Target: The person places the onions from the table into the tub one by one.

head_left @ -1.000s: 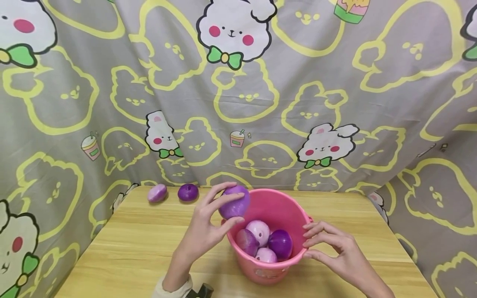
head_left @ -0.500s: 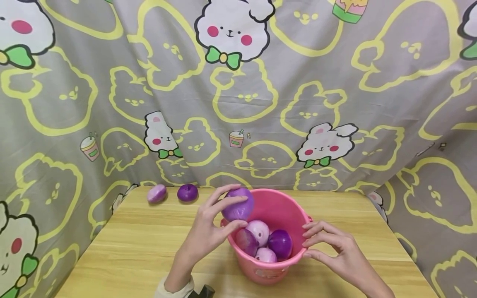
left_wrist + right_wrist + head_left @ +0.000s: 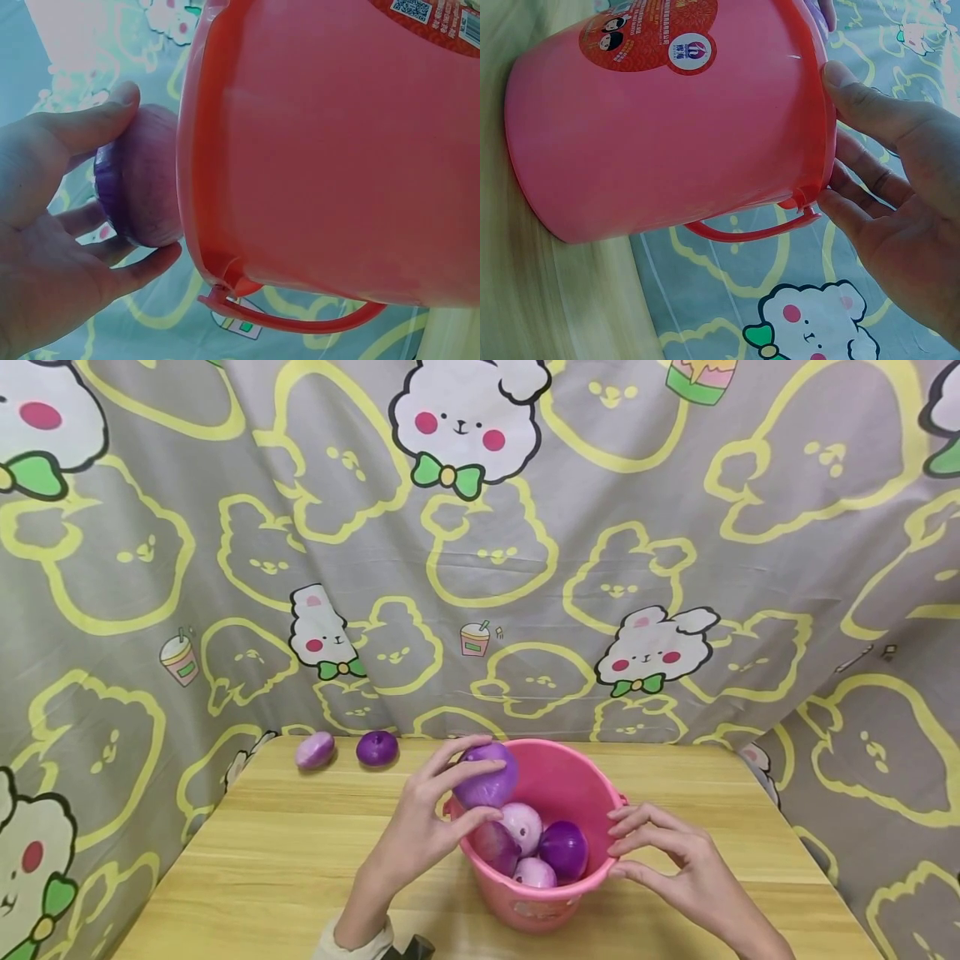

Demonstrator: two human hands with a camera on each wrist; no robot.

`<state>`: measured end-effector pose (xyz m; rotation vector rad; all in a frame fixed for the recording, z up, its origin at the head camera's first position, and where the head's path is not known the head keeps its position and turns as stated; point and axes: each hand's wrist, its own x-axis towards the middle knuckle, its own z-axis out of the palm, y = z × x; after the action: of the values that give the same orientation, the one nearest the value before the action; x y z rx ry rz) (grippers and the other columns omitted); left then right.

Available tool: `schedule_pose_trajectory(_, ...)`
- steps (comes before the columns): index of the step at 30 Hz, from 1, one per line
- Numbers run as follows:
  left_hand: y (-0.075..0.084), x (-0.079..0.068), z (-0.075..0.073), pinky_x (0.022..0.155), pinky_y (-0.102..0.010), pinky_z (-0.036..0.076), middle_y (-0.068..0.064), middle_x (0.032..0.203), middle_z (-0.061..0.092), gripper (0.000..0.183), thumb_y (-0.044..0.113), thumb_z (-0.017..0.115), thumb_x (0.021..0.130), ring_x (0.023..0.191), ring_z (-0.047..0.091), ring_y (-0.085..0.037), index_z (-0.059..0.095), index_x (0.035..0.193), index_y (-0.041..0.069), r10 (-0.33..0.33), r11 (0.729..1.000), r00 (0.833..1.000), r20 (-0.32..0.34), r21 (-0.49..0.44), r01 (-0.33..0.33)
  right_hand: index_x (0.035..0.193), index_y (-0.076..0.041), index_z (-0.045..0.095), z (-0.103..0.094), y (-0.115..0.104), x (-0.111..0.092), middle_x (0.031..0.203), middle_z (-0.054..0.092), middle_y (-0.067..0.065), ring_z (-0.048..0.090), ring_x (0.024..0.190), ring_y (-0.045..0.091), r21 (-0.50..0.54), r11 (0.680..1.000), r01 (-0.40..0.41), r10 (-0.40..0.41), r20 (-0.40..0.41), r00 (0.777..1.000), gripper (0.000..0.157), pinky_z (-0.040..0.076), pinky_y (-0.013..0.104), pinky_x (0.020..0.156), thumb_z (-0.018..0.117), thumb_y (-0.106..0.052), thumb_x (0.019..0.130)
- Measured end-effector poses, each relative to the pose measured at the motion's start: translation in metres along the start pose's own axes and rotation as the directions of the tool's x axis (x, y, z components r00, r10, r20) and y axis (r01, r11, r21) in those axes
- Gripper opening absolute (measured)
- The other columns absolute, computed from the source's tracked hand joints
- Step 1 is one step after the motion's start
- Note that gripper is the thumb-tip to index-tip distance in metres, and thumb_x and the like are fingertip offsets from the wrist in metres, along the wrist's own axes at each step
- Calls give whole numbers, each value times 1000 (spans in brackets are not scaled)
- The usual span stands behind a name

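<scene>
A purple onion point(image 3: 487, 777) is held between the thumb and fingers of my left hand point(image 3: 420, 814), over the left part of the pink bucket's mouth. In the left wrist view the onion point(image 3: 142, 180) overlaps the bucket's rim, with the thumb on one side and fingers on the other. The pink bucket point(image 3: 525, 906) stands upright with several onions inside, among them a dark purple onion point(image 3: 564, 850) and a pale onion point(image 3: 521, 827). My right hand point(image 3: 675, 864) holds the bucket's right rim with thumb and fingertips; its thumb point(image 3: 855, 90) shows at the rim in the right wrist view.
Two more onions lie at the table's back left: a pale purple onion point(image 3: 315, 750) and a dark onion point(image 3: 377, 748). The wooden table point(image 3: 277, 860) meets a patterned curtain point(image 3: 525, 568) behind. A red handle point(image 3: 742, 231) hangs from the bucket.
My left hand has moved a little right and down with the onion, bringing it further over the bucket's mouth. The right hand stays at the rim.
</scene>
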<state>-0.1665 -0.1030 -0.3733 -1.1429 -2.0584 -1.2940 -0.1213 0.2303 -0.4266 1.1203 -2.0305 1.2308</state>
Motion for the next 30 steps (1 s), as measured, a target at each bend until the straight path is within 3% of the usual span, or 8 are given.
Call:
schedule_pose_trajectory(22,4,-1,9,99,-37,55,-9,150,51,47,10,83,86,136,52,-29,70,130,16,37,999,997,73,-20,-36,100,-16,77,0,0,1,110,69,6,62,118,26,-1,1000,8,-8,1,1000,43,46,25,107,88,9,68)
schedule_pose_trajectory(30,5,1,11,105,-40,51,-11,151,50,46,5,83,85,138,50,-33,72,128,13,90,996,991,96,-5,-90,100,-14,77,0,0,1,110,69,7,62,118,26,9,1000,16,-16,1,1000,41,45,25,108,88,9,68)
